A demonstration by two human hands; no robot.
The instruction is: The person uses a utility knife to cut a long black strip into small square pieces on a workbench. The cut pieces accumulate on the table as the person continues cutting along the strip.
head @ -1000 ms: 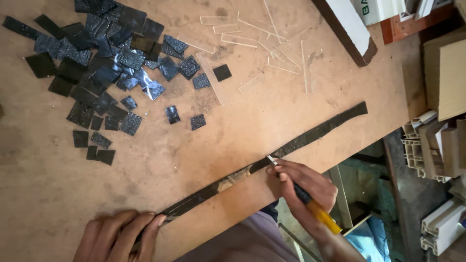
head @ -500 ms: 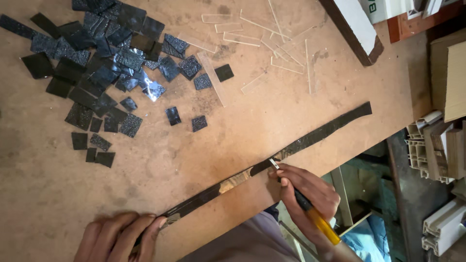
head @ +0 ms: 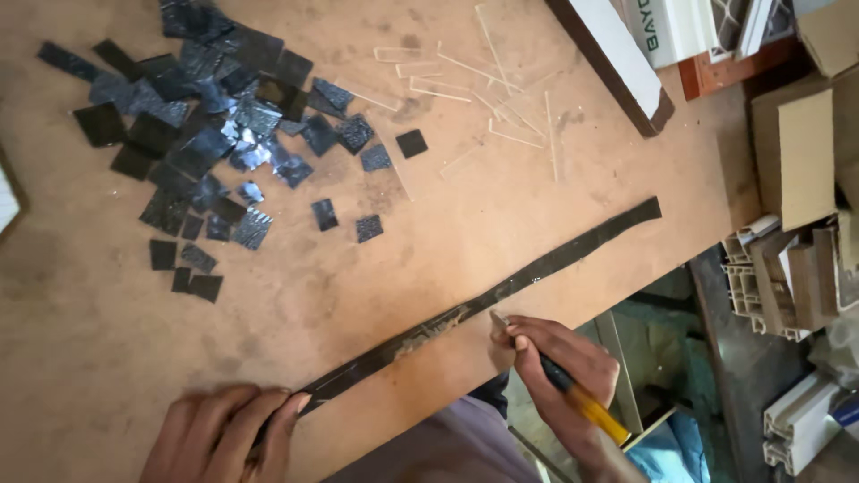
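Table edge: the wooden table (head: pixel 376 268) ends along a slanted near-right edge, and the long dark strip (head: pixel 501 291) lies just inside it, running from near left up to far right.
Open room: bare wood spreads across the middle and near left of the table; beyond the edge on the right the drop is crowded with white plastic profiles (head: pixel 778 277) and a cardboard box (head: pixel 805 156).
Left hand: the left hand (head: pixel 224 438) lies flat at the near-left end of the strip, fingers stretched and close together, pressing that end down rather than gripping it.
Right hand: the right hand (head: pixel 559 362) is curled tight round a yellow-handled knife (head: pixel 573 398), its blade tip touching the strip about midway along.
Strip: flat on the table, scuffed pale where the blade meets it, its far-right end free.
Far left: a heap of dark cut squares (head: pixel 215 116) sits well apart from both hands.
Far centre: thin pale slivers (head: pixel 474 89) lie scattered near a white board (head: pixel 617 58) with a dark edge.
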